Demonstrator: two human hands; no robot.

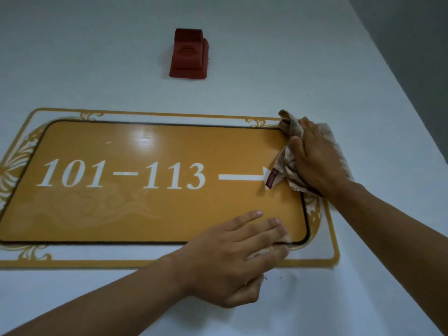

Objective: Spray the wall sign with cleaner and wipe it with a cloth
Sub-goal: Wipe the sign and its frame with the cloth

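A single head-worn camera looks up along a white wall (242, 44), close enough that the sign (157, 190) fills the middle, with both forearms reaching in from the bottom edge. No second view exists.

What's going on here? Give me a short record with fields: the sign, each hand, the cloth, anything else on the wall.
sign: orange plaque on a white wall, reading 101-113 with an arrow pointing right
right hand: right hand presses the cloth against the sign's right end, fingers fairly straight
cloth: crumpled beige cloth with a dark red tag, covering the arrow's tip
left hand: left hand rests flat on the sign's lower right corner, holding nothing
also on wall: red box above the sign
sprayer: none in view
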